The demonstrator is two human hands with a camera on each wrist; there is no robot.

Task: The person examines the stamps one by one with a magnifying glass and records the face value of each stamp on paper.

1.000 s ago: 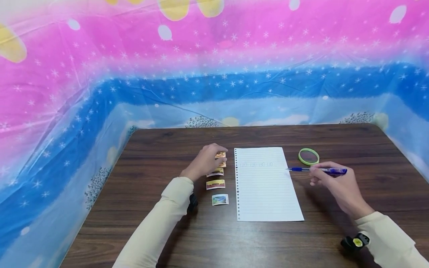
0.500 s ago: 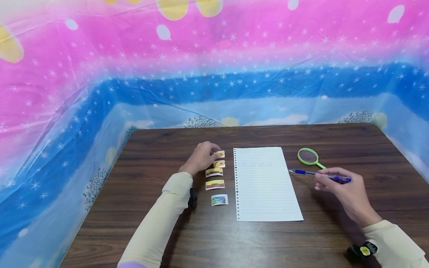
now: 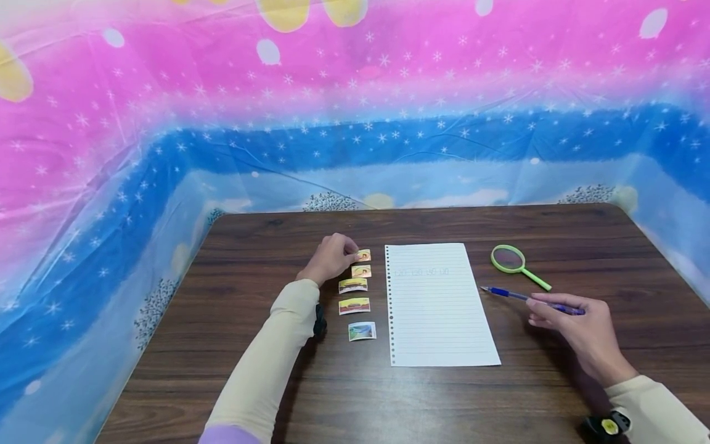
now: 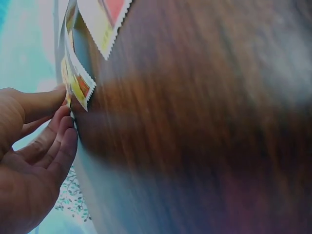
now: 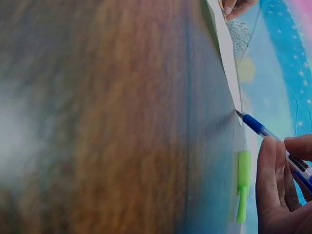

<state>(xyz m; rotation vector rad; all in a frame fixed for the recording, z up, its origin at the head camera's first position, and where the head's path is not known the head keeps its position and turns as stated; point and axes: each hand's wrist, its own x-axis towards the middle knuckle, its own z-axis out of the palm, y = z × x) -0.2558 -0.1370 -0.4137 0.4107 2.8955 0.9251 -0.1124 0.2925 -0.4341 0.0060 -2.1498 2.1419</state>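
Note:
Several postage stamps lie in a column on the brown table. At the top, the orange-yellow stamp [image 3: 363,255] has its left edge between the thumb and fingers of my left hand [image 3: 331,258], which pinches it. Below it come a similar orange stamp [image 3: 361,271], two yellow-and-red stamps [image 3: 354,306] and a blue-green landscape stamp [image 3: 362,331]. The left wrist view shows the fingertips meeting at a stamp. My right hand [image 3: 579,324] holds a blue ballpoint pen [image 3: 505,293], its tip just off the right edge of the lined paper [image 3: 440,320].
A green-rimmed magnifying glass [image 3: 508,259] lies right of the paper, its handle toward my right hand. Faint handwriting runs across the upper part of the sheet. A printed pink and blue cloth [image 3: 388,142] hangs behind the table [image 3: 249,394].
My right hand has drawn back right and nearer with the pen, uncovering the magnifying glass handle. My left hand has shifted slightly left, so the two orange stamps show more.

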